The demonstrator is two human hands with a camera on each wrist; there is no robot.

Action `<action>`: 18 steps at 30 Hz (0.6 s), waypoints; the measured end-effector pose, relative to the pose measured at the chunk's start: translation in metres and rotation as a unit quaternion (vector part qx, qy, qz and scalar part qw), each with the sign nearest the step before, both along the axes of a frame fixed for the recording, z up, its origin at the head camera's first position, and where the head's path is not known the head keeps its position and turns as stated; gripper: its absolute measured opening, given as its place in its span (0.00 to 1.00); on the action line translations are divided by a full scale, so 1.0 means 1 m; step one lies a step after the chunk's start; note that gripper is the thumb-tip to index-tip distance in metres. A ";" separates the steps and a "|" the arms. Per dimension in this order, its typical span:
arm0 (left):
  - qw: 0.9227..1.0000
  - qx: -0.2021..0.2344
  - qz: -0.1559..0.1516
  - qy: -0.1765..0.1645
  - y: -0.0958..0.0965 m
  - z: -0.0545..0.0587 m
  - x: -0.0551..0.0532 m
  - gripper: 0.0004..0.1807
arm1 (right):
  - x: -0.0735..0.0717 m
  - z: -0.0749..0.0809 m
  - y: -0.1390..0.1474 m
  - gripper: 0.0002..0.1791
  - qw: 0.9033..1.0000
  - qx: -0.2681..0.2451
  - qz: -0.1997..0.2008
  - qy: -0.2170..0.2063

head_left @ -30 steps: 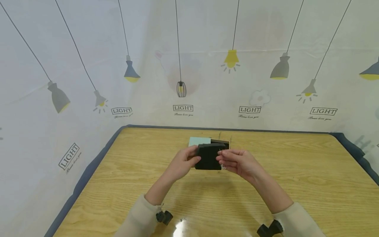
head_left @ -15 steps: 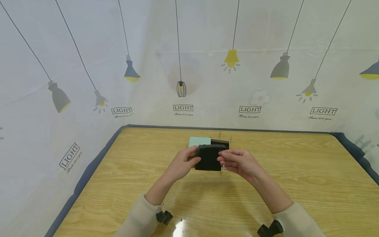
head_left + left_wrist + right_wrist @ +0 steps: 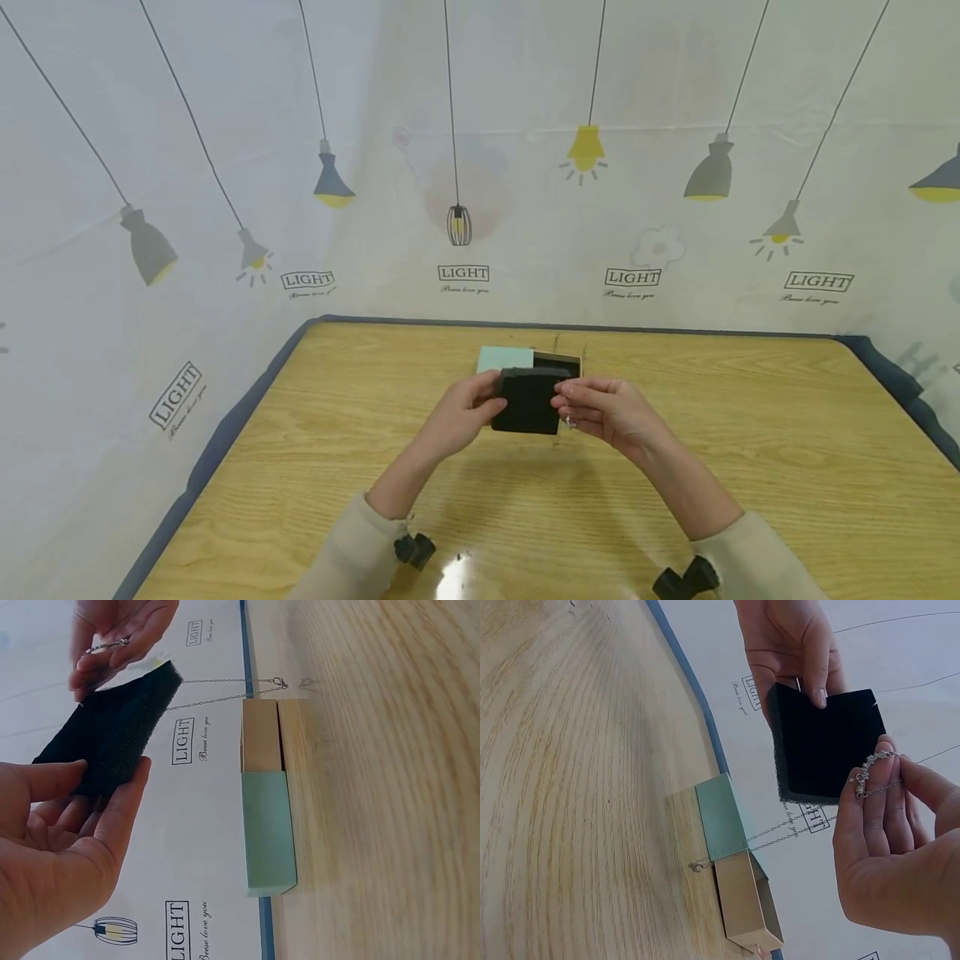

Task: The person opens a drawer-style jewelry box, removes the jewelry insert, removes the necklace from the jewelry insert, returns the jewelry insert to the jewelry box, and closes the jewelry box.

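Note:
A thin square black foam pad [image 3: 525,408] is held up above the table by my left hand [image 3: 465,417], thumb on its face and fingers beneath. At the pad's right corner, my right hand [image 3: 607,410] pinches a silver necklace [image 3: 865,771] by its chain. The jewelled front part of the necklace lies across the right fingers. Two strands of its chain [image 3: 214,681] hang down from behind the pad, ending in a small clasp [image 3: 280,683]. In the right wrist view the far face of the pad is hidden.
Behind the hands, a small box stands on the wooden table [image 3: 375,533], its mint sleeve [image 3: 506,358] partly slid off a kraft-brown drawer [image 3: 744,896] with a dark inside. A white cloth [image 3: 525,208] printed with lamps hangs along the table's back and left.
The foam pad has dropped very slightly and tilted a little. My right hand has shifted slightly to the right with the necklace still pinched; the box has not moved.

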State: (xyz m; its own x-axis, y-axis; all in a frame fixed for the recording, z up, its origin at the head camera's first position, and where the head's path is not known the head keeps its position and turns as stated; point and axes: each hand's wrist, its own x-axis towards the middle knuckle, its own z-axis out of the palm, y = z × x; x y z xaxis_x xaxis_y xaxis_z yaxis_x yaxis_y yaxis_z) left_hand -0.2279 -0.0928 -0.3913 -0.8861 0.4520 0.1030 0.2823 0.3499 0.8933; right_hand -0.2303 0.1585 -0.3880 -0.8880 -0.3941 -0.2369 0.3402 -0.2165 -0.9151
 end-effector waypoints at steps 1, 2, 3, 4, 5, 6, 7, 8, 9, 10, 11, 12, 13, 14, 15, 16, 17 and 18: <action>1.000 -0.001 0.001 0.001 0.000 0.000 0.000 0.17 | 0.000 0.000 0.000 0.07 1.000 0.000 0.000 -0.001; 1.000 -0.002 0.002 0.001 -0.001 -0.001 0.000 0.17 | 0.000 0.000 0.000 0.07 1.000 -0.001 0.000 -0.001; 1.000 -0.003 0.004 0.002 -0.001 -0.001 0.000 0.17 | 0.000 0.000 0.000 0.07 1.000 -0.001 0.000 -0.002; 1.000 -0.003 0.006 0.001 -0.001 -0.001 0.000 0.18 | 0.000 0.000 0.000 0.07 1.000 -0.002 0.000 -0.002; 1.000 -0.004 0.008 0.001 -0.001 -0.002 0.000 0.19 | 0.000 0.000 0.000 0.07 1.000 -0.002 0.000 -0.002; 1.000 -0.004 0.010 -0.001 -0.001 -0.002 0.000 0.19 | 0.000 0.000 0.000 0.07 1.000 -0.002 0.000 -0.002; 1.000 -0.005 0.011 -0.001 -0.001 -0.003 0.000 0.20 | 0.000 0.000 0.000 0.07 1.000 -0.002 0.000 -0.003; 1.000 -0.006 0.012 -0.002 -0.002 -0.003 0.000 0.22 | 0.000 0.000 0.000 0.07 1.000 -0.002 0.000 -0.002; 1.000 -0.007 0.014 -0.003 -0.002 -0.003 0.000 0.23 | 0.000 0.001 0.000 0.07 1.000 -0.001 0.000 -0.002; 1.000 -0.007 0.014 -0.002 -0.002 -0.003 0.000 0.23 | 0.000 0.001 0.000 0.07 1.000 -0.001 0.001 -0.003; 1.000 -0.008 0.014 -0.002 -0.002 -0.004 0.000 0.23 | 0.001 0.001 0.000 0.07 1.000 -0.002 0.000 -0.003; 1.000 -0.009 0.014 -0.001 -0.002 -0.004 0.000 0.23 | 0.001 0.001 0.000 0.07 1.000 -0.002 0.000 -0.003; 1.000 -0.010 0.013 0.001 -0.002 -0.004 -0.001 0.22 | 0.001 0.001 0.000 0.07 1.000 -0.002 0.000 -0.003; 1.000 -0.011 0.013 0.002 -0.002 -0.004 -0.001 0.22 | 0.001 0.001 0.000 0.07 1.000 -0.003 0.000 -0.003; 1.000 -0.011 0.011 0.005 -0.002 -0.004 -0.001 0.20 | 0.001 0.001 0.000 0.07 1.000 -0.004 0.000 -0.004; 1.000 -0.012 0.009 0.006 -0.003 -0.004 -0.001 0.18 | 0.001 0.001 0.000 0.07 1.000 -0.005 0.001 -0.004; 1.000 -0.012 0.006 0.008 -0.003 -0.004 -0.002 0.17 | 0.001 0.001 0.001 0.07 1.000 -0.005 0.001 -0.003; 1.000 -0.012 0.005 0.010 -0.003 -0.004 -0.002 0.16 | 0.001 0.001 0.001 0.07 1.000 -0.006 0.002 -0.002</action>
State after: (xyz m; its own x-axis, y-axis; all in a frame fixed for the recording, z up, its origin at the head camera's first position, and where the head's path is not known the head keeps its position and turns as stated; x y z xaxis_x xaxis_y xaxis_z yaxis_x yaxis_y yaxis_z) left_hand -0.2296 -0.0958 -0.3953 -0.8882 0.4463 0.1090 0.2958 0.3741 0.8790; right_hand -0.2290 0.1593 -0.3865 -0.8852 -0.4008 -0.2361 0.3456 -0.2269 -0.9106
